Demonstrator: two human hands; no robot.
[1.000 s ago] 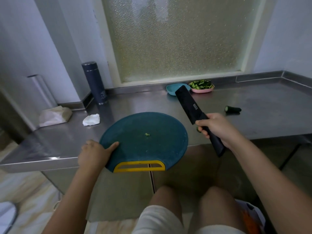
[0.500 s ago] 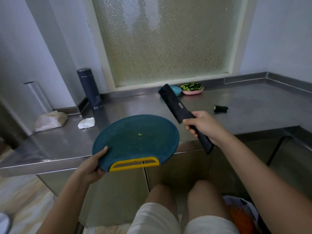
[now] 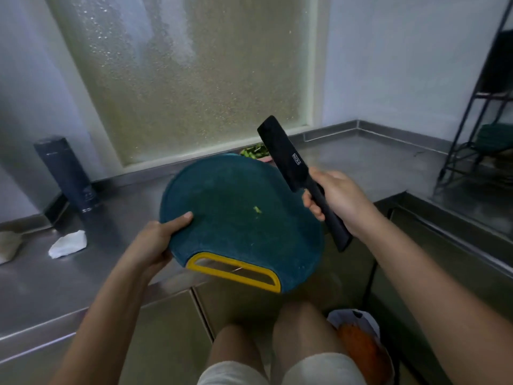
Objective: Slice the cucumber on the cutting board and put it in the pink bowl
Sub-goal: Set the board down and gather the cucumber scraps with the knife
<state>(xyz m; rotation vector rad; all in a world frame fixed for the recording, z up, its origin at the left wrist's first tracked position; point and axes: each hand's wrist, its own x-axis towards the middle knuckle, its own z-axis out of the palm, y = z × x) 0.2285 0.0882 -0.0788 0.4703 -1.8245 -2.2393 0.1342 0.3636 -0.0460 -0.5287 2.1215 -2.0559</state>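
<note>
The left hand [image 3: 151, 245] grips the cutting board [image 3: 236, 232] by its left rim. The right hand [image 3: 336, 198] wraps its fingers round the knife [image 3: 288, 159] handle. The pink bowl [image 3: 267, 159] peeks past the board's far edge, nearer the right hand.

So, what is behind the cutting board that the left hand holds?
Over its far edge show green cucumber slices and a bit of the pink bowl that holds them. The cutting board covers the rest of the bowl and the counter there.

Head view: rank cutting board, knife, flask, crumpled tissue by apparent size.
1. cutting board
2. knife
3. flask, though it stands farther back, so nearness flatters the knife
4. crumpled tissue
</note>
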